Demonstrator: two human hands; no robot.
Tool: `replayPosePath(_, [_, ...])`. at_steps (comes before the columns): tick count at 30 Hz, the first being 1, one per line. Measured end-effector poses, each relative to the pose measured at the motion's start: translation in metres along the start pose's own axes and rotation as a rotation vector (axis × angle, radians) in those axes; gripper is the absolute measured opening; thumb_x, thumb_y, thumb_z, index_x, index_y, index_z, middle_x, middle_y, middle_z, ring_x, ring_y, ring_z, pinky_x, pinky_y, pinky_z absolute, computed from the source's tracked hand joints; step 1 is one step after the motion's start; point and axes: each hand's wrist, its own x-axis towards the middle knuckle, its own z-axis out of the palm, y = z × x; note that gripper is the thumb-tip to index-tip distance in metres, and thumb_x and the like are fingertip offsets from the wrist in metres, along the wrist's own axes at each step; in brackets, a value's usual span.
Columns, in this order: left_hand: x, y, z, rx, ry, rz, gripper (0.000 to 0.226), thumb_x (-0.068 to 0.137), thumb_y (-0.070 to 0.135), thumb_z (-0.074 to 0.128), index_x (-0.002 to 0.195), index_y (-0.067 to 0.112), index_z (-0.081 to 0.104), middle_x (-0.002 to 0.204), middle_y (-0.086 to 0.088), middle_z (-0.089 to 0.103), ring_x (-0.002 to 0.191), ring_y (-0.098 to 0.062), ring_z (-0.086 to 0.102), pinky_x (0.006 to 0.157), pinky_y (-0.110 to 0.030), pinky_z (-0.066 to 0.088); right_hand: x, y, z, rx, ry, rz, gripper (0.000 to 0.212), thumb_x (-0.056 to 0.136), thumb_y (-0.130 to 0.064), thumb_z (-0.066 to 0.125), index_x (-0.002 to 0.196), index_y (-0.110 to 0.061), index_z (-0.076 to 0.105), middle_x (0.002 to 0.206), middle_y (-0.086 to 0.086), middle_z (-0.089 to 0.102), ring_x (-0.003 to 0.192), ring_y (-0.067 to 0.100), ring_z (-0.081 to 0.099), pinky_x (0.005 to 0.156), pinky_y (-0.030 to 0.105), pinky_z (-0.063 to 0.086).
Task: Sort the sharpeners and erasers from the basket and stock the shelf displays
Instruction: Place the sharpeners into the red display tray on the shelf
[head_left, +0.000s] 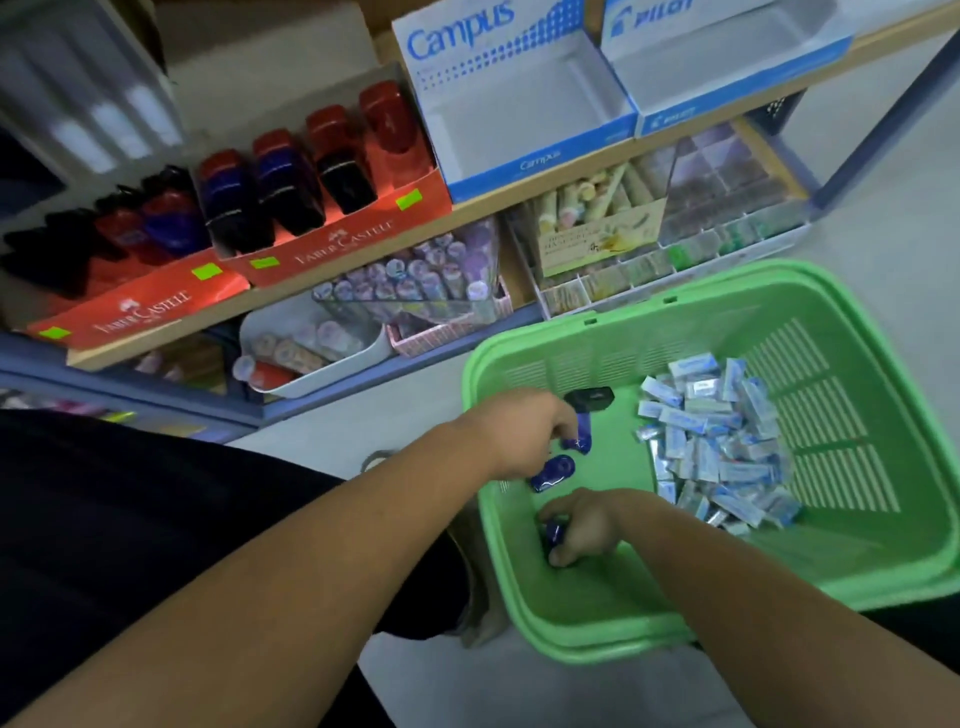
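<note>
A green plastic basket (883, 545) sits on the floor below the shelves. Inside it on the right lies a heap of white-and-blue wrapped erasers (711, 441). Blue sharpeners lie on its left side. My left hand (524, 431) is inside the basket, fingers closed on a blue sharpener (582, 434). Another blue sharpener (553, 473) lies loose just below that hand, and a black one (592, 399) lies beyond it. My right hand (587, 525) is lower in the basket, closed on a blue sharpener (553, 532).
On the shelf above stand two red Faber-Castell display trays (343, 244) holding red, blue and black sharpeners. Beside them are an empty Campus box (524, 119) and a Pilot box (727, 57). The lower shelf (415, 312) carries tubs of small stationery.
</note>
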Motion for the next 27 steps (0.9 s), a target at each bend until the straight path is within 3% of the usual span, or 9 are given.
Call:
replayPosePath(2, [0.002, -0.007, -0.004, -0.049, 0.027, -0.008, 0.042, 0.085, -0.004, 0.058, 0.116, 0.021, 0.072, 0.107, 0.0, 0.072, 0.096, -0.022, 0.066, 0.085, -0.04, 0.057, 0.004, -0.004, 0.001, 0.011, -0.045, -0.013, 0.051, 0.08, -0.032, 0.081, 0.128, -0.021, 0.065, 0.119, 0.004, 0.061, 0.079, 0.018, 0.06, 0.063, 0.023, 0.052])
replayPosePath(4, [0.004, -0.012, -0.007, -0.058, 0.043, -0.013, 0.043, 0.084, -0.005, 0.057, 0.115, 0.02, 0.072, 0.106, 0.0, 0.072, 0.096, -0.023, 0.066, 0.085, -0.041, 0.057, 0.006, -0.003, 0.0, 0.005, -0.069, -0.012, 0.045, 0.077, -0.029, 0.084, 0.116, -0.011, 0.071, 0.098, 0.003, 0.067, 0.069, 0.016, 0.06, 0.063, 0.024, 0.054])
replayPosePath(7, [0.003, -0.012, -0.004, 0.032, 0.01, -0.004, 0.043, 0.086, -0.002, 0.056, 0.118, 0.023, 0.07, 0.108, 0.001, 0.07, 0.096, -0.023, 0.065, 0.084, -0.04, 0.057, 0.006, 0.0, 0.001, 0.011, 0.002, -0.018, 0.03, 0.072, -0.027, 0.089, 0.096, -0.019, 0.072, 0.073, -0.003, 0.068, 0.059, 0.015, 0.061, 0.061, 0.024, 0.055])
replayPosePath(10, [0.001, -0.008, 0.0, 0.134, -0.048, 0.001, 0.043, 0.09, 0.002, 0.058, 0.124, 0.027, 0.067, 0.113, 0.002, 0.066, 0.098, -0.023, 0.063, 0.081, -0.035, 0.054, 0.001, 0.0, 0.004, 0.02, 0.015, -0.016, 0.021, 0.077, -0.019, 0.077, 0.094, -0.025, 0.067, 0.088, 0.001, 0.07, 0.062, 0.015, 0.062, 0.056, 0.024, 0.052])
replayPosePath(13, [0.002, -0.004, 0.0, 0.139, -0.056, -0.035, 0.042, 0.089, 0.004, 0.057, 0.122, 0.028, 0.066, 0.114, 0.002, 0.067, 0.098, -0.024, 0.063, 0.084, -0.038, 0.056, -0.009, -0.009, 0.01, -0.123, 0.026, -0.058, 0.027, 0.082, -0.027, 0.069, 0.108, -0.032, 0.069, 0.103, -0.007, 0.064, 0.079, 0.016, 0.06, 0.07, 0.028, 0.051])
replayPosePath(19, [0.0, -0.003, 0.004, 0.055, -0.023, -0.091, 0.04, 0.085, 0.0, 0.056, 0.112, 0.027, 0.07, 0.104, 0.002, 0.07, 0.092, -0.024, 0.066, 0.084, -0.043, 0.059, -0.01, -0.006, 0.013, -0.131, 0.123, -0.032, 0.028, 0.079, -0.017, 0.073, 0.107, -0.02, 0.074, 0.112, 0.002, 0.07, 0.09, 0.02, 0.065, 0.084, 0.032, 0.056])
replayPosePath(21, [-0.001, 0.001, 0.007, 0.084, -0.042, -0.098, 0.04, 0.088, 0.003, 0.057, 0.118, 0.028, 0.068, 0.109, 0.003, 0.067, 0.093, -0.022, 0.063, 0.083, -0.04, 0.058, -0.015, 0.001, 0.012, -0.127, 0.137, -0.022, 0.03, 0.078, -0.011, 0.076, 0.108, -0.015, 0.073, 0.112, 0.006, 0.069, 0.089, 0.021, 0.063, 0.078, 0.03, 0.053])
replayPosePath(24, [0.005, 0.008, 0.02, 0.099, -0.056, -0.116, 0.039, 0.092, 0.007, 0.061, 0.125, 0.026, 0.065, 0.113, 0.001, 0.063, 0.09, -0.021, 0.058, 0.077, -0.033, 0.051, -0.02, 0.017, 0.002, 0.153, 0.119, -0.007, 0.029, 0.077, -0.008, 0.076, 0.106, -0.014, 0.076, 0.101, 0.007, 0.071, 0.072, 0.02, 0.064, 0.064, 0.028, 0.055])
replayPosePath(27, [0.011, 0.012, 0.031, -0.03, -0.057, -0.132, 0.037, 0.089, 0.019, 0.071, 0.126, 0.021, 0.064, 0.115, -0.002, 0.066, 0.096, -0.024, 0.062, 0.079, -0.031, 0.05, -0.042, 0.028, -0.024, 0.817, 0.079, -0.053, 0.027, 0.085, 0.005, 0.07, 0.109, -0.008, 0.07, 0.11, 0.019, 0.067, 0.077, 0.03, 0.072, 0.07, 0.036, 0.062])
